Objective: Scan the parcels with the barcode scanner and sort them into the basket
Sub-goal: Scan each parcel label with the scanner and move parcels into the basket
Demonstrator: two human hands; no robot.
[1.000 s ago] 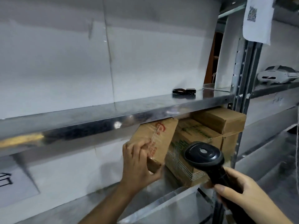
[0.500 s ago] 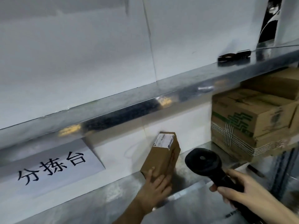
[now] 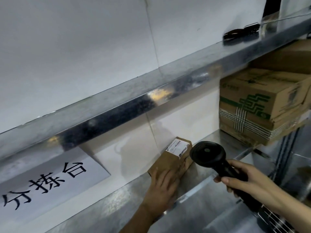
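Your lower metal shelf [image 3: 104,204] carries a small parcel [image 3: 170,158], stacked cartons [image 3: 252,105] to its right; the upper shelf [image 3: 117,108] holds a dark object [image 3: 240,33]

Brown parcel [image 3: 170,161] (white label), black scanner [image 3: 207,153], green-printed box [image 3: 252,100].
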